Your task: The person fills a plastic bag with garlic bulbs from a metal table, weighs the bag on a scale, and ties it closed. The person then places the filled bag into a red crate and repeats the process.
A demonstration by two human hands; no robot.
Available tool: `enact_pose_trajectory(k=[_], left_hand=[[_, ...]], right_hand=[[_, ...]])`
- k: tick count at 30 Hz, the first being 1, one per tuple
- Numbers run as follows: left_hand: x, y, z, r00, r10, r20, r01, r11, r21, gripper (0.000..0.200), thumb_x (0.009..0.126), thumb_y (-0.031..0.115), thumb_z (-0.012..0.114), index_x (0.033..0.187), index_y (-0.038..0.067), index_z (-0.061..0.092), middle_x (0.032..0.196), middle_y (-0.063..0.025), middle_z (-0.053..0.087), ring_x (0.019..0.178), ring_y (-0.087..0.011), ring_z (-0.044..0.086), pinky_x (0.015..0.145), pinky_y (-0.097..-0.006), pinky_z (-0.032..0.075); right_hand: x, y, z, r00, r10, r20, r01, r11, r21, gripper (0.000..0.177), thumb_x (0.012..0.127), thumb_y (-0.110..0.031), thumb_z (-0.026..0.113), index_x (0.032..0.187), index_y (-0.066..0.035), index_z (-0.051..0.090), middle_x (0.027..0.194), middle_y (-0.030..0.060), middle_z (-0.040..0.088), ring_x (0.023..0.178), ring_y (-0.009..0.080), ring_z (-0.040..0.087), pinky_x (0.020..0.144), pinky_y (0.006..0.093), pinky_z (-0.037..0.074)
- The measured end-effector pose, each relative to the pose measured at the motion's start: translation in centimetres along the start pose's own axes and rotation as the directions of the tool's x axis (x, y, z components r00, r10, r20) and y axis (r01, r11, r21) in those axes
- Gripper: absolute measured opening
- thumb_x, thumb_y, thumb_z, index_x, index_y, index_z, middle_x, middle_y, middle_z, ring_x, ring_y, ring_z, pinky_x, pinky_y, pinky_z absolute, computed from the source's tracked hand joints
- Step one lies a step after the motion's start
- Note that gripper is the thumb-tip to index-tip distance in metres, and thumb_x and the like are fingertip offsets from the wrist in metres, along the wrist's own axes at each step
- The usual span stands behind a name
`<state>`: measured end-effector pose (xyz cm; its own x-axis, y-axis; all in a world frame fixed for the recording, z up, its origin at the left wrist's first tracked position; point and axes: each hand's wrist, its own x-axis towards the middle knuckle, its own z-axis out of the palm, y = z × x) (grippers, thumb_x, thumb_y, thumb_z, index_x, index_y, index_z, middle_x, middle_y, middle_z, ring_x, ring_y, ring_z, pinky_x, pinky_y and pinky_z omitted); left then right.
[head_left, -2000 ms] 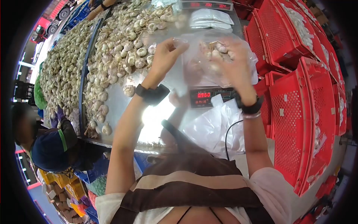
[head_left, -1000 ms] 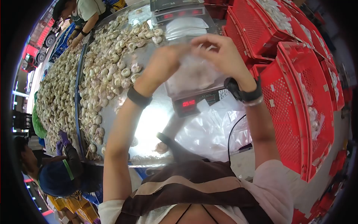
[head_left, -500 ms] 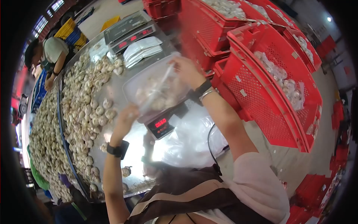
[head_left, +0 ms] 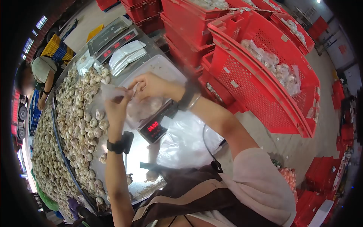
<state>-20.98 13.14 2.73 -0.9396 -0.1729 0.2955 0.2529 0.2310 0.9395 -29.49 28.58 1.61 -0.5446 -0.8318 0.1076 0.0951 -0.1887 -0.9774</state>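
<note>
My left hand [head_left: 116, 104] and my right hand [head_left: 150, 86] come together over a clear plastic bag [head_left: 145, 108] of garlic bulbs. Both are closed, fingers pinching the bag's gathered mouth, whose loose end sticks out past my left fingers. The bag's lower part rests in a translucent plastic tub [head_left: 166, 65], partly hidden behind my right hand and wrist. Under the tub is a digital scale [head_left: 153, 128] with a lit red display. A stack of flat clear bags [head_left: 185, 145] lies on the metal table just to the right of the scale.
Loose garlic bulbs [head_left: 81, 125] cover the table's left side, split by a dark divider [head_left: 62, 145]. Another scale [head_left: 109, 39] and white folded bags [head_left: 127, 56] stand at the back. Red crates [head_left: 261, 75] with bagged garlic are stacked right. A person [head_left: 43, 72] leans in at far left.
My hands have drawn together at the bag's mouth, which was stretched between them before. The scale's red digits have changed. The whole view has shifted, moving the table and crates leftward.
</note>
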Motion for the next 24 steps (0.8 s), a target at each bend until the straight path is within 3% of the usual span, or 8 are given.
enact_pose_trajectory(k=[4, 6, 10, 12, 17, 20, 22, 24], left_hand=[[-1.7, 3.0, 1.4, 0.904, 0.406, 0.137, -0.399, 0.683, 0.612, 0.019, 0.064, -0.010, 0.059, 0.079, 0.001, 0.057, 0.083, -0.0069, 0.057, 0.076, -0.0188, 0.055, 0.066, -0.0284, 0.043], [-2.0, 2.6, 1.1, 0.912, 0.392, 0.118, -0.382, 0.710, 0.591, 0.019, 0.064, -0.012, 0.057, 0.078, 0.001, 0.057, 0.083, -0.0086, 0.055, 0.077, -0.0217, 0.056, 0.068, -0.0292, 0.043], [-2.2, 1.0, 0.0, 0.940, 0.320, -0.114, -0.225, 0.836, 0.500, 0.016, 0.066, -0.010, 0.056, 0.078, 0.000, 0.057, 0.081, -0.0104, 0.056, 0.077, -0.0227, 0.056, 0.069, -0.0283, 0.043], [-2.5, 0.0, -1.0, 0.954, 0.228, -0.193, -0.126, 0.894, 0.429, 0.014, 0.067, -0.009, 0.056, 0.078, 0.000, 0.057, 0.079, -0.0108, 0.056, 0.077, -0.0224, 0.056, 0.070, -0.0282, 0.042], [-4.9, -2.0, -1.6, 0.979, 0.109, 0.170, -0.181, 0.850, 0.494, 0.004, 0.074, 0.000, 0.059, 0.074, 0.000, 0.056, 0.070, -0.0067, 0.055, 0.068, -0.0167, 0.052, 0.064, -0.0268, 0.041], [-3.5, 1.1, -2.6, 0.999, -0.051, -0.015, 0.053, 0.953, 0.298, 0.012, 0.079, 0.012, 0.060, 0.073, 0.002, 0.056, 0.066, -0.0011, 0.054, 0.061, -0.0096, 0.049, 0.057, -0.0223, 0.038], [-1.7, 5.1, -0.5, 0.998, -0.056, -0.044, 0.061, 0.989, 0.135, 0.012, 0.081, 0.013, 0.059, 0.072, 0.004, 0.055, 0.064, 0.0002, 0.052, 0.059, -0.0077, 0.048, 0.055, -0.0214, 0.037], [-0.2, 6.8, 1.2, 0.985, 0.066, 0.158, -0.092, 0.982, 0.163, 0.011, 0.082, 0.012, 0.059, 0.077, 0.002, 0.057, 0.069, -0.0002, 0.056, 0.062, -0.0076, 0.050, 0.058, -0.0206, 0.040]], right_hand=[[-0.2, -0.1, 1.6, 0.986, -0.072, -0.148, 0.010, 0.925, -0.379, 0.024, 0.065, 0.006, 0.055, 0.087, 0.001, 0.063, 0.072, 0.0059, 0.063, 0.066, 0.0081, 0.056, 0.058, 0.0226, 0.045], [0.4, 1.3, 1.8, 0.787, -0.547, -0.284, 0.045, 0.511, -0.858, 0.021, 0.066, 0.002, 0.054, 0.085, 0.000, 0.064, 0.067, 0.0083, 0.060, 0.065, 0.0073, 0.055, 0.058, 0.0219, 0.043], [2.3, 3.4, 0.5, 0.917, -0.320, -0.240, 0.115, 0.786, -0.607, 0.013, 0.069, -0.006, 0.057, 0.079, 0.000, 0.062, 0.063, 0.0120, 0.057, 0.061, 0.0081, 0.054, 0.057, 0.0239, 0.043], [1.3, 0.9, 1.4, 0.986, -0.169, 0.003, 0.169, 0.986, 0.005, 0.016, 0.069, -0.013, 0.062, 0.069, 0.002, 0.057, 0.058, 0.0155, 0.052, 0.053, 0.0107, 0.048, 0.052, 0.0296, 0.040], [2.3, 4.5, -5.1, 0.859, -0.234, -0.456, -0.222, 0.632, -0.743, 0.021, 0.070, -0.017, 0.067, 0.071, 0.003, 0.060, 0.059, 0.0173, 0.054, 0.055, 0.0127, 0.051, 0.053, 0.0305, 0.041], [1.5, 3.1, -2.8, 0.875, -0.474, -0.094, 0.338, 0.740, -0.581, 0.040, 0.070, -0.030, 0.065, 0.097, -0.002, 0.060, 0.087, 0.0189, 0.061, 0.089, 0.0307, 0.055, 0.076, 0.0329, 0.043], [-0.2, 1.1, 0.8, 0.842, -0.466, 0.273, 0.461, 0.358, -0.812, 0.045, 0.074, -0.033, 0.063, 0.104, -0.001, 0.056, 0.086, 0.0190, 0.061, 0.087, 0.0290, 0.058, 0.075, 0.0334, 0.044], [0.4, 3.7, 0.2, 0.950, -0.249, 0.190, 0.296, 0.514, -0.805, 0.043, 0.076, -0.033, 0.061, 0.105, -0.001, 0.055, 0.085, 0.0187, 0.060, 0.086, 0.0280, 0.058, 0.074, 0.0332, 0.045]])
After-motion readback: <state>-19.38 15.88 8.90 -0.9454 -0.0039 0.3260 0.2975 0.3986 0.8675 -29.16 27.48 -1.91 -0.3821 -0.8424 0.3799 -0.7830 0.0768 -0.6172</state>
